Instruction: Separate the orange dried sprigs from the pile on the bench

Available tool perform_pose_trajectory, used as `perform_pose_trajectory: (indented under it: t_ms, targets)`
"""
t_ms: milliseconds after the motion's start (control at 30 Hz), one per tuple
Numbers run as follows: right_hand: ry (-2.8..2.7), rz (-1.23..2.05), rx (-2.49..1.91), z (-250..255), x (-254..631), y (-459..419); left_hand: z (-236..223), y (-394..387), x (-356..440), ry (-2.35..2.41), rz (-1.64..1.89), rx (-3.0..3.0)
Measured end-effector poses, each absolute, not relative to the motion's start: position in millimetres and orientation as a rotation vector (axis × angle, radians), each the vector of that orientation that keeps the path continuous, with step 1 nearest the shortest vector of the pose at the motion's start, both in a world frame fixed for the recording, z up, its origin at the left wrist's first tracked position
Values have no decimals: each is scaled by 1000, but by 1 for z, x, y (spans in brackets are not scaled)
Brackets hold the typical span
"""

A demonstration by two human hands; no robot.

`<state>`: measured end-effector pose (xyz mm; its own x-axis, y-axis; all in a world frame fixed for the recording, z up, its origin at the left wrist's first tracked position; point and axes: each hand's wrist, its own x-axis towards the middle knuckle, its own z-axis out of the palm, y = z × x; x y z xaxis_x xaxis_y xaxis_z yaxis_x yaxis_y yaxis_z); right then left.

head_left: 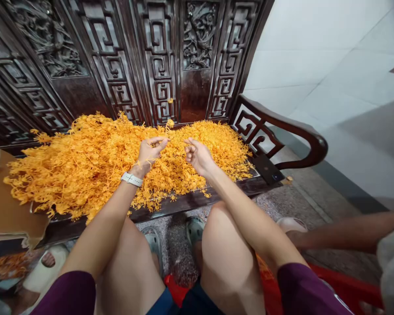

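Observation:
A large heap of small orange branched pieces (95, 162), plastic-looking, covers the seat of a dark wooden bench. Over its middle, my left hand (149, 153) pinches one thin orange branched piece (169, 125) between thumb and forefinger, its curled tip standing upward. Another orange strand lies across that wrist, just above a white watch (131, 179). My right hand (198, 156) is a short way to the right, fingers curled and the thumb and forefinger close together. Whatever they may hold is too small to make out. A small orange bit (170, 100) shows higher up, against the bench back.
The carved bench back (197, 94) rises behind the heap, with a curved armrest (292, 122) at right. A dark phone-like slab (267, 169) lies by the armrest. Cardboard (9, 205) is at left. Another person's arm (344, 232) reaches in at right; a red stool-like object (348, 284) is below.

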<state>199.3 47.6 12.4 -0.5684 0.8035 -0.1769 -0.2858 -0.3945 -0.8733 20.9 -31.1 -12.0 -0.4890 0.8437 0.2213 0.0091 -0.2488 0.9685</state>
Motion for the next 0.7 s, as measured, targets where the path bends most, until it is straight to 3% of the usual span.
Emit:
perform_pose_trajectory:
  t_ms: [233,700]
  targets:
    - [-1766,1648,-563,11,205,39,-9,-28,34,1512,1700,1276]
    - [-2563,2053,133,38,241,49,-9,-28,43,1633,1863,1121]
